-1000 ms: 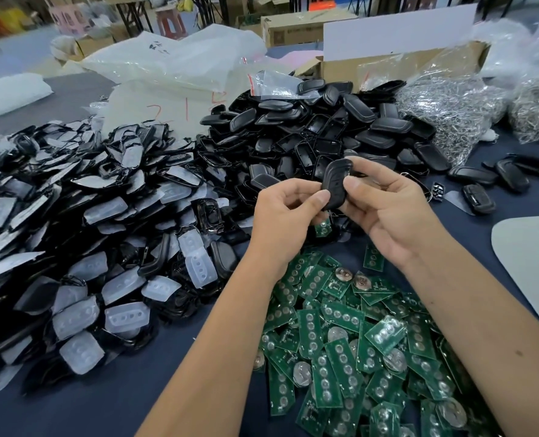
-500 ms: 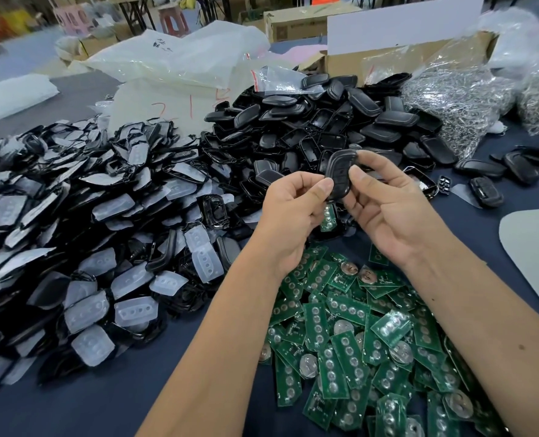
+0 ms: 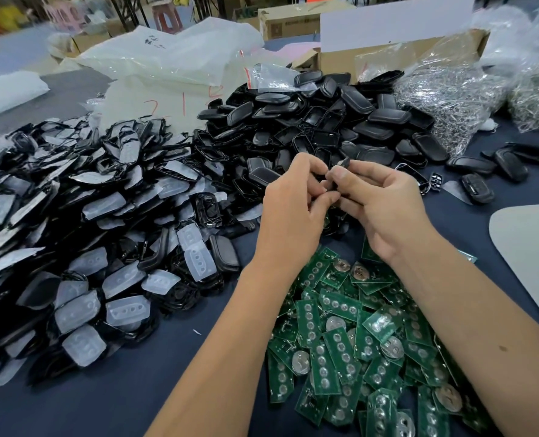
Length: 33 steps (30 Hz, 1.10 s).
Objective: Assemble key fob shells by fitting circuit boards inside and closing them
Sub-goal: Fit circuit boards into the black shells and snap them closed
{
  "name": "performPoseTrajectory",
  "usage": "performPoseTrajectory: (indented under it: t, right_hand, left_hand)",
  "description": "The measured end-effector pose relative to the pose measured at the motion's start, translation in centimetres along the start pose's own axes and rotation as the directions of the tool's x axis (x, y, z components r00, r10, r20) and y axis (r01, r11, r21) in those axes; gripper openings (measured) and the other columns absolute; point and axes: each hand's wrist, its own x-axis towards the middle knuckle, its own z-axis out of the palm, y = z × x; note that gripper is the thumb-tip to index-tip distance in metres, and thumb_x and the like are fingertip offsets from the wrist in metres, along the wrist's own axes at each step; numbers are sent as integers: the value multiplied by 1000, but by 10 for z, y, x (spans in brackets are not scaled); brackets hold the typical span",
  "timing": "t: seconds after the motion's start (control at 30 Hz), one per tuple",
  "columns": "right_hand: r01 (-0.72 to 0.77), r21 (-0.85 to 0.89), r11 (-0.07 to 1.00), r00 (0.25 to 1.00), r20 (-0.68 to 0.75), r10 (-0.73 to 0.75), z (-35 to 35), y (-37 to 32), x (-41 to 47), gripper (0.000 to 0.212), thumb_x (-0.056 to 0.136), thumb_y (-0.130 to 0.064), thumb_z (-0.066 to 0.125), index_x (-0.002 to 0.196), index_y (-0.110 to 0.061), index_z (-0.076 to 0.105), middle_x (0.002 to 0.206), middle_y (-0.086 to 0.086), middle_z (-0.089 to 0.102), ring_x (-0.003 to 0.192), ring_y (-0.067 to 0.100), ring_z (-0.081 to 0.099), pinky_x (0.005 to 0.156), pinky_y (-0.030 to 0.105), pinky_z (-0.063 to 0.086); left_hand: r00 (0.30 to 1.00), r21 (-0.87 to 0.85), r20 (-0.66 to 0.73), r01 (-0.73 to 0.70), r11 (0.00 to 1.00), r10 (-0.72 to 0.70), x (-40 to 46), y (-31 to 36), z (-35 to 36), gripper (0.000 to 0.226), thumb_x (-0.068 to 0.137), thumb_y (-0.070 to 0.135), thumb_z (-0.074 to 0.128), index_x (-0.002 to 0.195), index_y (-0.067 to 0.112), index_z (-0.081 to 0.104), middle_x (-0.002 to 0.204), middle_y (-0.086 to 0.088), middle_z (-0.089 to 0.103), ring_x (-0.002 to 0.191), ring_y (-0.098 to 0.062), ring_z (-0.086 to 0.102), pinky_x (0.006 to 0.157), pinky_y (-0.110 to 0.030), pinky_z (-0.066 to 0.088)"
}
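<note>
Green boards [image 3: 353, 348] with rows of silver round pads and silver coin cells are lying heaped at the lower right of the frame. A black fob [image 3: 333, 181] is showing between the fingers at centre. Glossy black shells [image 3: 325, 121] are piling up at upper centre, and black frames with translucent white pads [image 3: 129, 310] are filling the left. The table [image 3: 110, 402] is showing dark navy. White bags [image 3: 173, 58] marked with red strokes are sitting at upper left, a tan box [image 3: 340, 59] at the top, and silvery rings [image 3: 451, 96] in clear bags at upper right.
</note>
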Motion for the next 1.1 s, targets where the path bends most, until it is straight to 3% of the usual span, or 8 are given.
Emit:
performPoseTrajectory:
  t: [0.13, 0.2, 0.33, 0.47, 0.57, 0.73, 0.87, 1.1]
  right_hand:
    - [-27, 69, 997, 1000, 11, 26, -7, -5, 5, 27, 90, -6, 74, 117, -2, 71, 100, 11, 77, 95, 21, 74, 92, 39, 62]
    - [-36, 106, 994, 999, 29, 33, -11, -6, 7, 26, 94, -4, 69, 120, -2, 69, 105, 13, 75, 95, 20, 72, 93, 38, 62]
    - [-77, 99, 992, 992, 112, 65, -18, -7, 10, 23, 99, -2, 61, 121, 0, 68, 107, 13, 74, 99, 22, 72, 92, 33, 61]
    - [-122, 109, 986, 974, 206, 98, -24, -8, 11, 30, 96, -4, 61, 125, 3, 66, 110, 12, 74, 106, 24, 72, 95, 34, 60]
    - [-133, 127, 983, 959, 268, 95, -25, -9, 11, 37, 88, -10, 65, 124, 1, 67, 109, 12, 70, 106, 23, 69, 97, 35, 59]
    - [-121, 66, 991, 944, 317, 94, -22, -7, 9, 35, 85, -12, 68, 119, -3, 71, 105, 8, 77, 102, 19, 72, 87, 28, 59]
    - [-111, 28, 993, 952, 289, 99, -19, -4, 9, 38, 82, -9, 70, 119, 0, 71, 106, 12, 77, 96, 19, 75, 82, 26, 60]
    - [-96, 33, 995, 957, 279, 83, -18, -2, 9, 38, 81, -10, 71, 116, 2, 72, 101, 12, 76, 94, 20, 74, 85, 29, 61]
  left_hand:
    - [992, 346, 52, 88, 934, -113, -4, -11, -2, 27, 94, 46, 70, 101, 21, 67, 93, 3, 59, 92, -17, 55, 81, -36, 48]
    - [974, 433, 81, 157, 888, -212, -7, -14, -2, 36, 88, 53, 73, 111, 27, 68, 105, 2, 55, 106, -22, 50, 91, -37, 47]
    - [964, 269, 99, 212, 940, -246, -4, -13, -3, 33, 83, 40, 83, 108, 29, 66, 103, 6, 59, 105, -20, 54, 91, -40, 50]
    - [963, 130, -7, 267, 955, -268, -5, -13, -3, 21, 86, 25, 81, 92, 26, 62, 72, 12, 60, 68, -7, 55, 66, -30, 52]
    - [951, 7, -73, 302, 953, -301, -2, -13, -5, 22, 93, 26, 75, 81, 16, 60, 69, 4, 63, 58, -10, 60, 54, -21, 46]
    - [843, -459, 93, 509, 729, -530, 2, -15, -8, 22, 102, 13, 64, 93, -7, 59, 77, -9, 59, 56, -16, 67, 54, -23, 55]
    - [821, -515, 196, 552, 656, -537, 3, -16, -9, 16, 100, -2, 58, 94, 5, 71, 85, -5, 71, 61, -13, 66, 61, -22, 57]
    - [824, -479, 207, 556, 679, -528, 4, -19, -10, 19, 99, -3, 60, 85, 5, 70, 71, 1, 67, 57, -12, 65, 60, -21, 57]
